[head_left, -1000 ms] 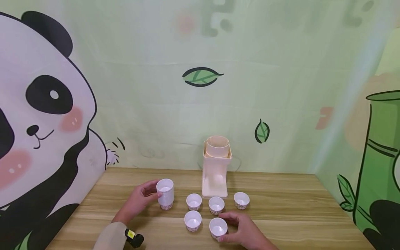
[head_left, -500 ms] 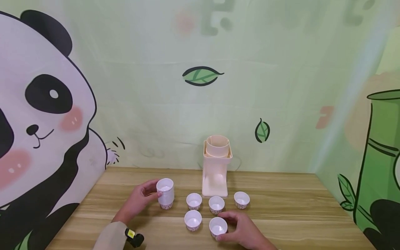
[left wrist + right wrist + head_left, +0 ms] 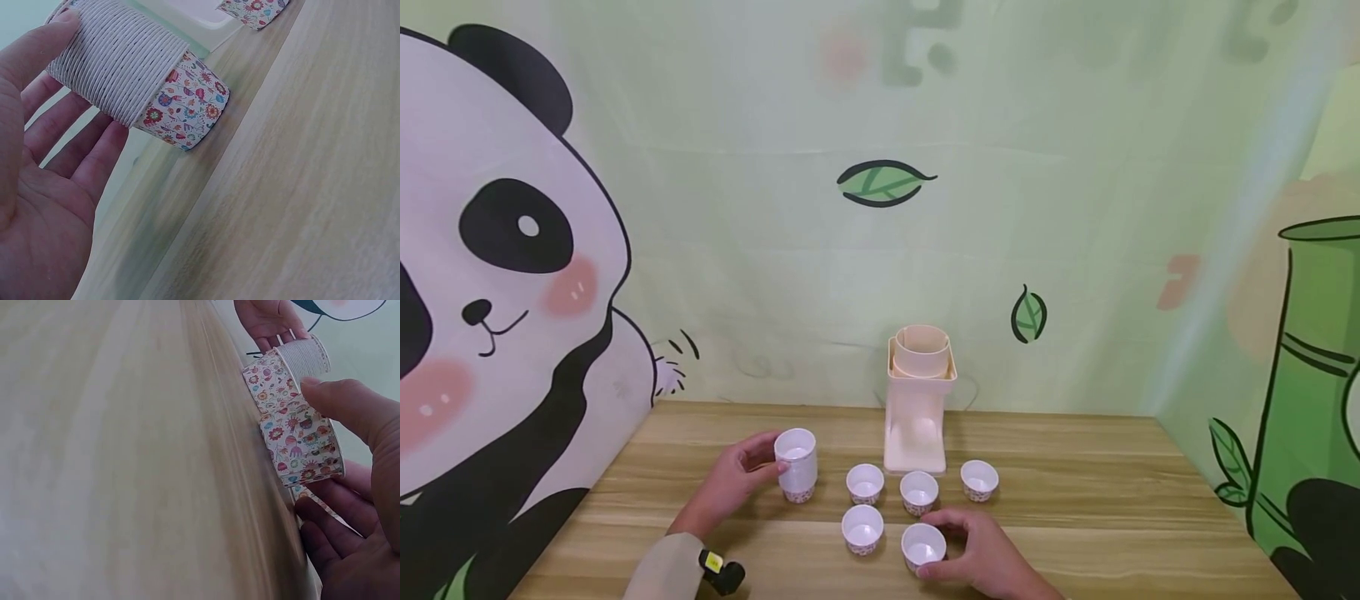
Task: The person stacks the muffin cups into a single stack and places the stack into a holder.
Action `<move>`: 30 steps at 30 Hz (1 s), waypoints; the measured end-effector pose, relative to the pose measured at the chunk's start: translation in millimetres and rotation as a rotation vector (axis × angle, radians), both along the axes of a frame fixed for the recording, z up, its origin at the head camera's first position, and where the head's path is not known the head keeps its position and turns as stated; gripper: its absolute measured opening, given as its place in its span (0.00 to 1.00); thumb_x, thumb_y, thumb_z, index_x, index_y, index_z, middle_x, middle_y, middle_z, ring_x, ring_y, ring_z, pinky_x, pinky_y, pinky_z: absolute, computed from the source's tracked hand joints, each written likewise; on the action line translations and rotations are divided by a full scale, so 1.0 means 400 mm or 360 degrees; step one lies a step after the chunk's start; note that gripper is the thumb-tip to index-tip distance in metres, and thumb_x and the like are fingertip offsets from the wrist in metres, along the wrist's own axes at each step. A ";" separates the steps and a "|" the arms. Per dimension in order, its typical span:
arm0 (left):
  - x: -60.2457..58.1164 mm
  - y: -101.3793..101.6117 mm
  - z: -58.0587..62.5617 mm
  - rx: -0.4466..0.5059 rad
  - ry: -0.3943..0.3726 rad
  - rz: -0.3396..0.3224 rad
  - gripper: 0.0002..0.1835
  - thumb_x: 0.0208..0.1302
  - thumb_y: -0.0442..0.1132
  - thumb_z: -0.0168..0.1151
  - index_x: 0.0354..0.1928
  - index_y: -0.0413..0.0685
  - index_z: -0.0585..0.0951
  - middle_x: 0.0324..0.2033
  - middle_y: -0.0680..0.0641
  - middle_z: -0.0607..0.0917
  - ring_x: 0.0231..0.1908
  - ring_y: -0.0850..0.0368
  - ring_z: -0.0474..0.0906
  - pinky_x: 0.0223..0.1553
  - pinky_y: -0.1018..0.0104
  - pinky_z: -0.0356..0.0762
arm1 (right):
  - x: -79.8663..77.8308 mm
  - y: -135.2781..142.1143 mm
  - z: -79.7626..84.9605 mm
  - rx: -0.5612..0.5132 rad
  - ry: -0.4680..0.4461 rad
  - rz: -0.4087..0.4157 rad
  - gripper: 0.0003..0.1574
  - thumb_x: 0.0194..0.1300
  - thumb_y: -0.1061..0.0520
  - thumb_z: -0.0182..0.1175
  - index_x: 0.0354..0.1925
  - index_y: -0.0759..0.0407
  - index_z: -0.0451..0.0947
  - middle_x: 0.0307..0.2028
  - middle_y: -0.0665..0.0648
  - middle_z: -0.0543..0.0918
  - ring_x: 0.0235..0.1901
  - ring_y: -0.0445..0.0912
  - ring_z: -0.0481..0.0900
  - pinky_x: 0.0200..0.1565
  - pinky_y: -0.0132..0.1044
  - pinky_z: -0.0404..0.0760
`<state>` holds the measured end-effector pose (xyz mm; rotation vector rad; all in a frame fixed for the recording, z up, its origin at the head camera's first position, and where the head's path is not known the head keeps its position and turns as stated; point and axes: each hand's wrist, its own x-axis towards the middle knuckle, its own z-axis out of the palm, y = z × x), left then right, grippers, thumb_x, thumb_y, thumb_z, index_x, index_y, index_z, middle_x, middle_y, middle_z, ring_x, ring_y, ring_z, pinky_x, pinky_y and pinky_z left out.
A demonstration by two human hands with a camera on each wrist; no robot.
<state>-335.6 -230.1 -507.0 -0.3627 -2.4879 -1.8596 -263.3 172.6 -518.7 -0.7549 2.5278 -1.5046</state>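
Note:
My left hand point(image 3: 733, 482) grips a tall stack of nested paper baking cups point(image 3: 797, 471) at the left, thumb on the near side and fingers behind. In the left wrist view the stack point(image 3: 125, 62) shows many white rolled rims above one floral-printed base. At the front right, my right hand point(image 3: 981, 554) holds a single floral paper baking cup point(image 3: 923, 546) between thumb and fingers. Its flowered side point(image 3: 303, 447) shows in the right wrist view, thumb near the rim. Several more cups stand upright around it, such as one cup point(image 3: 862, 529) to its left and another point(image 3: 919, 492) behind.
A pale pink stand point(image 3: 916, 433) with a round container point(image 3: 922, 352) on top stands at the back, near the wall. One cup point(image 3: 980, 480) sits apart on the right. The wooden table point(image 3: 1097, 492) meets a green backdrop printed with a panda point(image 3: 512, 250).

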 end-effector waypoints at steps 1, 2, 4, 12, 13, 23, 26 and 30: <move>0.000 -0.001 0.000 0.0002 0.0001 0.0001 0.33 0.64 0.43 0.72 0.69 0.42 0.75 0.60 0.37 0.83 0.61 0.42 0.80 0.55 0.74 0.79 | 0.000 -0.001 0.000 0.0001 -0.0009 -0.0003 0.34 0.50 0.47 0.81 0.54 0.54 0.84 0.49 0.51 0.88 0.48 0.40 0.81 0.53 0.29 0.78; 0.000 -0.001 -0.001 0.0003 0.0001 0.0000 0.33 0.64 0.43 0.72 0.69 0.42 0.74 0.61 0.37 0.83 0.61 0.42 0.80 0.55 0.74 0.80 | 0.000 -0.001 0.000 0.0001 -0.0014 -0.0005 0.34 0.50 0.46 0.81 0.54 0.54 0.84 0.48 0.51 0.88 0.48 0.40 0.81 0.53 0.29 0.78; 0.000 -0.003 -0.001 0.0006 0.0007 0.0001 0.33 0.65 0.43 0.72 0.69 0.42 0.74 0.61 0.37 0.83 0.61 0.42 0.80 0.55 0.74 0.80 | 0.000 -0.002 0.000 -0.0018 -0.0029 -0.0002 0.33 0.51 0.47 0.81 0.54 0.54 0.84 0.48 0.52 0.88 0.47 0.40 0.81 0.51 0.28 0.77; 0.000 -0.003 -0.003 0.0000 0.0022 -0.0007 0.32 0.65 0.42 0.72 0.69 0.41 0.75 0.60 0.37 0.83 0.61 0.43 0.80 0.55 0.73 0.79 | 0.001 -0.005 0.007 -0.0208 -0.0127 0.0109 0.31 0.55 0.54 0.79 0.56 0.56 0.83 0.51 0.59 0.88 0.47 0.42 0.84 0.52 0.28 0.80; 0.000 -0.002 -0.003 -0.0001 0.0025 -0.0006 0.32 0.65 0.42 0.72 0.69 0.41 0.75 0.60 0.37 0.83 0.61 0.43 0.81 0.55 0.73 0.79 | 0.000 -0.006 0.009 -0.0217 -0.0119 0.0118 0.31 0.55 0.54 0.79 0.56 0.56 0.83 0.52 0.58 0.88 0.48 0.42 0.84 0.52 0.28 0.80; -0.001 0.000 -0.005 0.0014 0.0041 -0.0014 0.31 0.65 0.41 0.71 0.68 0.40 0.74 0.60 0.36 0.83 0.60 0.43 0.81 0.55 0.74 0.79 | -0.003 -0.018 0.030 -0.0202 0.0008 0.0063 0.31 0.54 0.51 0.79 0.56 0.52 0.83 0.51 0.54 0.88 0.51 0.42 0.84 0.58 0.29 0.79; -0.001 0.000 -0.004 0.0013 0.0040 -0.0017 0.31 0.65 0.41 0.71 0.69 0.40 0.74 0.60 0.36 0.83 0.60 0.43 0.81 0.55 0.74 0.79 | -0.003 -0.024 0.039 -0.0194 0.0013 0.0032 0.31 0.54 0.50 0.80 0.56 0.53 0.83 0.52 0.53 0.88 0.50 0.41 0.84 0.58 0.29 0.79; 0.001 -0.001 -0.002 0.0008 0.0030 -0.0012 0.32 0.65 0.42 0.71 0.69 0.41 0.74 0.60 0.36 0.83 0.61 0.43 0.80 0.55 0.74 0.79 | 0.000 -0.034 0.056 -0.0206 0.0030 0.0026 0.33 0.55 0.51 0.79 0.57 0.56 0.82 0.53 0.55 0.87 0.50 0.41 0.85 0.57 0.29 0.80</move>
